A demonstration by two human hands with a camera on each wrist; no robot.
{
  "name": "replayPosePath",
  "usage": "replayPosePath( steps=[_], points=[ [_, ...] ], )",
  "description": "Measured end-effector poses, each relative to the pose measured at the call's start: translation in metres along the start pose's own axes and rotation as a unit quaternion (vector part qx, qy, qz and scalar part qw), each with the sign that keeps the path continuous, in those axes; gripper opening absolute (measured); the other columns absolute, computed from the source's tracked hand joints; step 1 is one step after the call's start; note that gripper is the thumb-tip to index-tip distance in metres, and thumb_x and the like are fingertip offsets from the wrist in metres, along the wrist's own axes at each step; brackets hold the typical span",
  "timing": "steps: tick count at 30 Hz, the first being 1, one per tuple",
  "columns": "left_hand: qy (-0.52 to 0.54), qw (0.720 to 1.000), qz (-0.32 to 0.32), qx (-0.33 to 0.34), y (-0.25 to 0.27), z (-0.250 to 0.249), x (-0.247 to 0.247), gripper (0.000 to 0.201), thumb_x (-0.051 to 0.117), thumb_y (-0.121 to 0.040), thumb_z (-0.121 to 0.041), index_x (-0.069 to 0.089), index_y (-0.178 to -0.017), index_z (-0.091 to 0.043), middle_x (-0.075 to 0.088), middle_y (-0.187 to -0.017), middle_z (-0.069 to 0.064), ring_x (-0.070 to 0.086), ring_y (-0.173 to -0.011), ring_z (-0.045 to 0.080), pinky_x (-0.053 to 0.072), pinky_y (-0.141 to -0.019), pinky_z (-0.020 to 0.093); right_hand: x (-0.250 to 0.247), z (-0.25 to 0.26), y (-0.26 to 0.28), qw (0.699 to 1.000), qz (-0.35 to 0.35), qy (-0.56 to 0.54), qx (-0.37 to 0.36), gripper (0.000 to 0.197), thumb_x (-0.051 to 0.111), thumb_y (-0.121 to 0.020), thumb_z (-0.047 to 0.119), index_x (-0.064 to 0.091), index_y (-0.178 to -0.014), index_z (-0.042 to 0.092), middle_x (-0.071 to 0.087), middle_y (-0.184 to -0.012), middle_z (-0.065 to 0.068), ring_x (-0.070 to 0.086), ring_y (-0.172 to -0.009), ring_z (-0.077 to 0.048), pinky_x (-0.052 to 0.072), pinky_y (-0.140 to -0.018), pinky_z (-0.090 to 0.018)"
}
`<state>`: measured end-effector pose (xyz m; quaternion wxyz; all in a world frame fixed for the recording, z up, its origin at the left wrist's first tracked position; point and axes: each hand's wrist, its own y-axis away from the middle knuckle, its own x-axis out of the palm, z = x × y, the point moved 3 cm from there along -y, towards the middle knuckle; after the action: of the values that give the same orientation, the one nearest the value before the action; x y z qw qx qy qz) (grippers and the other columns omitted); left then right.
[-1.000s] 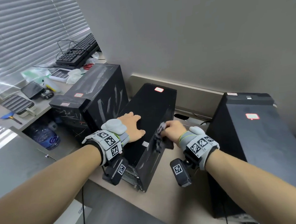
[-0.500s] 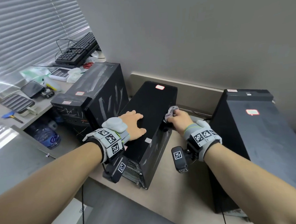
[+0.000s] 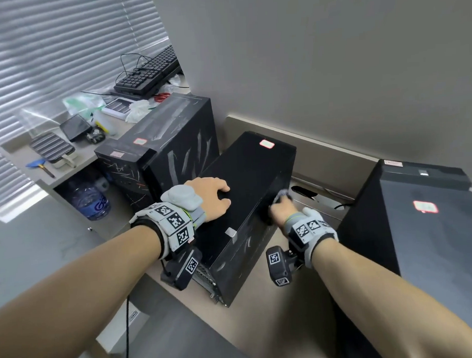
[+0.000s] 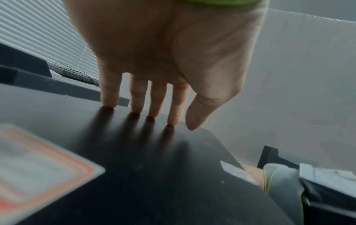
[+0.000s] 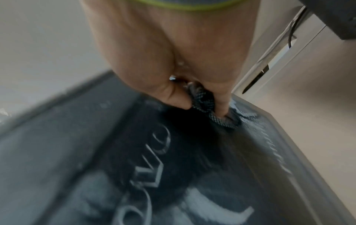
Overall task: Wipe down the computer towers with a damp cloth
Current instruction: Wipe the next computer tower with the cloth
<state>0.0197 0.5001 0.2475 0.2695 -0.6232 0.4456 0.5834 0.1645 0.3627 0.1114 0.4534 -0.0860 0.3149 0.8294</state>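
Observation:
Three black computer towers stand on the beige floor. The middle tower (image 3: 245,173) leans toward the left one, and my left hand (image 3: 211,198) rests on its top (image 4: 154,167) with straight fingers (image 4: 157,100) touching the panel. My right hand (image 3: 281,208) grips a dark, fine-patterned damp cloth (image 5: 204,100) and presses it against that tower's dusty right side panel (image 5: 134,167), near the far end. Wiped streaks show in the dust there. The left tower (image 3: 173,143) is dusty with smear marks. The right tower (image 3: 428,223) has a grey dusty top.
A low counter (image 3: 86,156) at the left carries keyboards (image 3: 147,74), plastic bags and small items. A water bottle (image 3: 91,200) stands in the shelf under it. A cable (image 3: 127,335) runs across the floor near me. A wall trunking (image 3: 324,157) with a cable opening lies behind the towers.
My right hand has slid the cloth along the middle tower's right side, from the near end toward the wall. The left hand has stayed on the tower's top.

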Motion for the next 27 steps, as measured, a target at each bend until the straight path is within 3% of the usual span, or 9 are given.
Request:
replayPosePath(
  steps=[2, 6, 10, 12, 14, 19, 22, 25, 27],
  points=[
    [-0.001, 1.000, -0.001, -0.009, -0.001, 0.000, 0.000, 0.037, 0.055, -0.089, -0.047, 0.054, -0.126, -0.042, 0.050, -0.140, -0.016, 0.053, -0.121, 0.017, 0.042, -0.097, 0.031, 0.001, -0.001, 0.001, 0.999, 0.011, 0.031, 0.018, 0.039, 0.040, -0.094, 0.006, 0.045, -0.131, -0.003, 0.054, -0.118, -0.018, 0.052, -0.117, -0.034, 0.042, -0.097, -0.037],
    [-0.002, 1.000, -0.003, -0.019, -0.005, 0.001, 0.001, 0.034, 0.055, -0.089, -0.047, 0.057, -0.122, -0.042, 0.055, -0.134, -0.015, 0.056, -0.116, 0.017, 0.044, -0.095, 0.032, -0.035, 0.022, -0.025, 0.995, -0.085, -0.042, -0.026, 0.037, 0.044, -0.092, 0.006, 0.047, -0.128, -0.002, 0.055, -0.125, -0.022, 0.053, -0.116, -0.036, 0.043, -0.097, -0.039],
    [-0.013, 1.000, -0.003, -0.024, -0.007, -0.001, 0.001, 0.031, 0.055, -0.088, -0.049, 0.058, -0.118, -0.041, 0.060, -0.126, -0.015, 0.059, -0.109, 0.016, 0.045, -0.090, 0.031, -0.034, 0.015, -0.033, 0.997, -0.061, -0.046, -0.021, 0.055, 0.046, -0.086, 0.009, 0.038, -0.140, 0.007, 0.050, -0.131, -0.018, 0.048, -0.123, -0.037, 0.037, -0.106, -0.039],
    [-0.016, 0.999, 0.000, -0.028, -0.007, -0.001, 0.001, 0.031, 0.054, -0.087, -0.050, 0.058, -0.117, -0.042, 0.060, -0.124, -0.016, 0.059, -0.107, 0.016, 0.046, -0.089, 0.031, -0.014, -0.004, -0.030, 1.000, -0.013, 0.021, -0.001, 0.036, 0.043, -0.091, 0.004, 0.049, -0.127, 0.002, 0.054, -0.122, -0.019, 0.050, -0.119, -0.035, 0.038, -0.094, -0.032],
    [-0.015, 0.999, 0.003, -0.032, -0.007, -0.001, 0.000, 0.031, 0.055, -0.087, -0.051, 0.058, -0.116, -0.043, 0.061, -0.121, -0.016, 0.060, -0.104, 0.016, 0.046, -0.087, 0.030, -0.002, -0.007, -0.025, 0.999, 0.021, 0.037, 0.008, 0.015, 0.042, -0.089, 0.001, 0.054, -0.093, 0.008, 0.052, -0.096, -0.015, 0.054, -0.108, -0.030, 0.036, -0.083, -0.030],
    [-0.011, 0.999, -0.003, -0.030, -0.005, -0.003, 0.000, 0.031, 0.056, -0.088, -0.049, 0.059, -0.117, -0.041, 0.063, -0.120, -0.013, 0.061, -0.104, 0.017, 0.044, -0.084, 0.028, -0.041, 0.029, -0.049, 0.990, -0.066, -0.115, -0.057, 0.015, 0.046, -0.071, 0.003, 0.055, -0.080, 0.010, 0.052, -0.085, -0.009, 0.053, -0.088, -0.024, 0.047, -0.081, -0.034],
    [-0.009, 1.000, -0.003, -0.024, -0.003, -0.003, -0.001, 0.033, 0.056, -0.088, -0.048, 0.058, -0.120, -0.040, 0.061, -0.125, -0.013, 0.059, -0.108, 0.018, 0.045, -0.088, 0.029, -0.056, 0.033, -0.054, 0.985, -0.089, -0.135, -0.055, 0.027, 0.046, -0.066, 0.012, 0.062, -0.088, 0.013, 0.064, -0.104, -0.015, 0.061, -0.098, -0.035, 0.051, -0.093, -0.045],
    [-0.010, 1.000, -0.004, -0.020, -0.002, -0.003, -0.002, 0.034, 0.056, -0.088, -0.048, 0.058, -0.121, -0.039, 0.059, -0.129, -0.012, 0.058, -0.112, 0.019, 0.044, -0.091, 0.029, -0.044, 0.020, -0.043, 0.990, -0.109, -0.085, -0.038, 0.030, 0.048, -0.087, 0.014, 0.062, -0.111, 0.003, 0.061, -0.116, -0.020, 0.057, -0.109, -0.038, 0.047, -0.098, -0.041],
    [-0.010, 1.000, -0.003, -0.014, -0.001, -0.003, -0.001, 0.035, 0.056, -0.089, -0.048, 0.057, -0.122, -0.039, 0.058, -0.131, -0.012, 0.057, -0.114, 0.019, 0.043, -0.092, 0.030, -0.017, -0.005, -0.040, 0.997, -0.060, -0.051, 0.002, 0.032, 0.045, -0.092, 0.010, 0.058, -0.117, -0.004, 0.060, -0.119, -0.023, 0.057, -0.111, -0.037, 0.049, -0.096, -0.041]
  ],
)
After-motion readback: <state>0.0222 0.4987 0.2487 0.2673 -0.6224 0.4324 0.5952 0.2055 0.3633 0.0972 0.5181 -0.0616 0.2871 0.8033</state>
